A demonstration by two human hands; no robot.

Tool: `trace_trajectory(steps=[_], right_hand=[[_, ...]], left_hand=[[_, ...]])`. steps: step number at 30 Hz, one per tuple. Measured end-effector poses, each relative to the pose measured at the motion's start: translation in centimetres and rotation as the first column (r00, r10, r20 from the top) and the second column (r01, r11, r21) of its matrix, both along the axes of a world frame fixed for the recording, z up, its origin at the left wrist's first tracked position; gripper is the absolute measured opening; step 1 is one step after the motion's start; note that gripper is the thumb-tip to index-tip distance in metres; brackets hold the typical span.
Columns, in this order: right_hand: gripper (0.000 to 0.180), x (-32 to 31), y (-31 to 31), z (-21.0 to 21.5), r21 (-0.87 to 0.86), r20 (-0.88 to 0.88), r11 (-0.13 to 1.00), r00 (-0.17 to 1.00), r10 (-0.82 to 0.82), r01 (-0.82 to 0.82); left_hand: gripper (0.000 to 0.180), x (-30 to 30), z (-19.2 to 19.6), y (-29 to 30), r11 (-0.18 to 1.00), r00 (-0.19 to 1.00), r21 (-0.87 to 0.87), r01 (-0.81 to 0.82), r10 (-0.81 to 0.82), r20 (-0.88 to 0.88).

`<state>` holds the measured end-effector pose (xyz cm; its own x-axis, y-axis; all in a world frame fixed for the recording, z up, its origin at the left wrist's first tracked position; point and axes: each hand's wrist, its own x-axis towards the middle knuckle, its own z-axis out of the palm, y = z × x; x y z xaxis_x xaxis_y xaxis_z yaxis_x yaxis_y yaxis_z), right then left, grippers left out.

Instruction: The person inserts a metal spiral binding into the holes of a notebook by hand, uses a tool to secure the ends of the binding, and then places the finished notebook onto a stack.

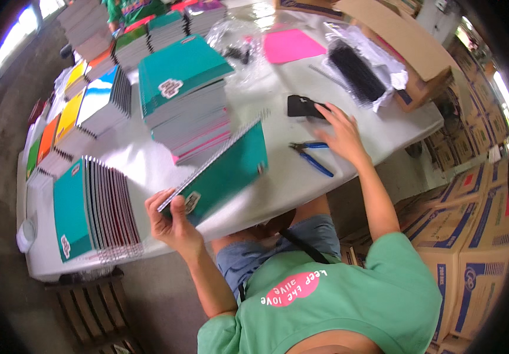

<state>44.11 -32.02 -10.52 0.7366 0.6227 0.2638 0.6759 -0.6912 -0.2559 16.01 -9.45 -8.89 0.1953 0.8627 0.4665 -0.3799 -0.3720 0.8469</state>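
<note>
Left hand (174, 227) clamps, right hand (343, 135) spreads

Thumb and fingers pinch the teal notebook (231, 174) by its corner, just in front of the tall stack (186, 82), coil edge facing it, probably to leave the binding clear! Right fingers, loosely apart, are at a flat black item (303, 107) right of the stack; contact's unclear. Pliers (318, 166) lie right of the stack too, likely kept handy.
</note>
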Motion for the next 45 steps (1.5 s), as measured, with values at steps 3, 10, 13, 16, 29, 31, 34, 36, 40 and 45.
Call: trace_trajectory(steps=[3,10,13,16,29,31,34,36,40,45], right_hand=[[0.061,-6.4,-1.8,-2.3,-0.058,-0.115,0.995,0.991,0.074,-0.081],[0.050,-11.4,0.6,-2.5,0.422,-0.173,0.896,0.958,0.230,-0.139],[0.048,-16.1,2.9,5.0,0.592,-0.152,0.712,0.815,0.559,-0.378],[0.046,-17.6,3.3,7.2,0.428,0.023,0.746,0.832,0.555,-0.510],[0.041,-18.2,3.2,7.0,0.411,-0.085,0.750,0.797,0.597,-0.518],[0.041,-18.1,2.7,6.8,0.532,-0.420,0.738,0.627,0.656,-0.415],[0.045,-17.2,2.2,6.0,0.713,-0.605,0.686,-0.366,0.707,0.145],[0.046,-17.9,2.3,5.6,0.708,-0.619,0.688,-0.328,0.714,0.161],[0.046,-17.8,2.5,4.7,0.617,-0.456,0.695,0.552,0.698,-0.369],[0.044,-11.9,-2.1,-1.3,0.283,-0.013,0.940,0.979,0.203,-0.192]], left_hand=[[0.018,1.0,-0.3,-1.8,0.992,0.996,0.101,-0.070,0.075,-0.041],[0.029,1.5,0.3,-3.0,0.868,0.939,0.468,-0.168,0.286,-0.192],[0.031,1.5,0.2,-3.1,0.818,0.920,0.540,-0.197,0.345,-0.187],[0.033,1.8,0.5,-3.5,0.814,0.917,0.543,-0.206,0.354,-0.183],[0.050,2.7,0.9,-4.1,0.756,0.925,0.614,-0.226,0.363,-0.107],[0.051,2.8,0.7,-4.2,0.734,0.919,0.638,-0.233,0.381,-0.102],[0.050,2.7,0.2,-4.3,0.700,0.908,0.674,-0.236,0.405,-0.102],[0.046,2.5,0.2,-4.4,0.708,0.907,0.664,-0.240,0.407,-0.106],[0.046,1.6,-0.7,-2.8,0.815,0.922,0.487,-0.314,0.383,-0.048],[0.056,-0.9,2.4,-1.7,0.987,0.978,-0.033,-0.160,0.163,0.131]])
